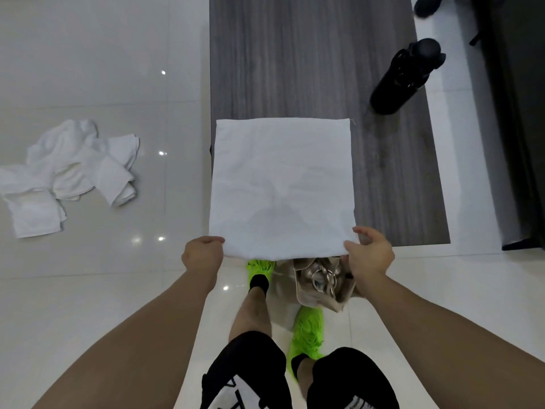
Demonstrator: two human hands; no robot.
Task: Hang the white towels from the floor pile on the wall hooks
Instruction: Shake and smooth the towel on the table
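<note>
- White towel: square, flat, soft-textured cloth at frame centre, spread over the near end of a grey wood-grain bench.
- Left hand: fingers curled, pinching the towel's near left corner.
- Right hand: pinching the near right corner.
- Towel pile: crumpled white cloths, left of frame, on glossy pale floor tiles.
- Black cylindrical bottle: upper right, beside the bench.

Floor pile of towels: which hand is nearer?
Left. The left hand grips the held towel's near-left corner, on the side of the floor pile; the right hand grips the opposite corner, farther away.
</note>
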